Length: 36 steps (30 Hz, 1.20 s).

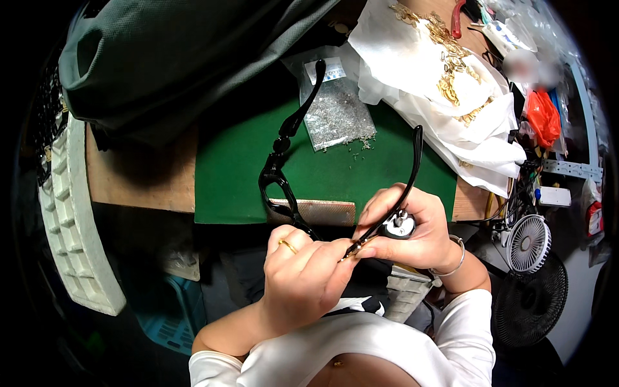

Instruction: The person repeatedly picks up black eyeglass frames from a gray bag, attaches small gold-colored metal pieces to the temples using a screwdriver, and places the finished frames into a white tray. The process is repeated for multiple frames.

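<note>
A glossy black eyeglass frame [271, 184] is held in front of me, one temple arm spread to the far left and the other rising on the right. My left hand [303, 271], with a gold ring, is closed round the lower part of the frame front. My right hand [419, 232], wearing a silver bangle, pinches the frame near the right temple's hinge. A round tool end, black and silver [398, 225], sticks out from the curled right fingers; the rest of it is hidden. A small gold-coloured piece shows at the fingertips, too small to name.
On the green mat [225, 161] lies a clear bag of tiny metal parts [336, 119], some spilled beside it. White paper [380, 58] bears gold-coloured pieces [451, 87]. Dark fabric [180, 58] covers the back left. A white fan [529, 244] stands right; a white tray [80, 258] is left.
</note>
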### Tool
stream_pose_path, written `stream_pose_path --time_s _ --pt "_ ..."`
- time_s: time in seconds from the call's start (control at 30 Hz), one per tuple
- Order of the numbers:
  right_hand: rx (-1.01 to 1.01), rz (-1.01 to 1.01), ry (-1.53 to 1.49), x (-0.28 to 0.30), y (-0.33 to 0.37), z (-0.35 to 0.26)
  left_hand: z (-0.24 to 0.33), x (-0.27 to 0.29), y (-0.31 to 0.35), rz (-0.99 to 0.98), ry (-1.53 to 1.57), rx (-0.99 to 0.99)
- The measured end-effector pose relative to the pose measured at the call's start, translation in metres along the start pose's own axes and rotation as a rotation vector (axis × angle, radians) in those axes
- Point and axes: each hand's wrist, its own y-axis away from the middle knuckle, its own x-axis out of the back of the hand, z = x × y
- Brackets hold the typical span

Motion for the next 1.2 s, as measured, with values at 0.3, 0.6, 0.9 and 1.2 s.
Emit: stream_pose_path --time_s 0.3,0.6,0.9,1.2 --pt "-0.205 -0.126 -0.076 0.009 -0.004 0.016 -0.009 -0.01 0.011 -0.054 0.028 -0.064" --pt "-0.116 -0.073 -0.028 0.002 -0.013 -0.01 -0.01 0.02 0.0 -0.04 0.078 0.014" --pt "-0.107 -0.057 1.393 0.005 -0.026 0.02 -0.013 0.06 -0.01 0.22 1.155 0.593" --pt "-0.177 -0.058 0.958 0.034 -0.003 0.009 -0.019 0.079 -0.001 0.209 0.931 0.672"
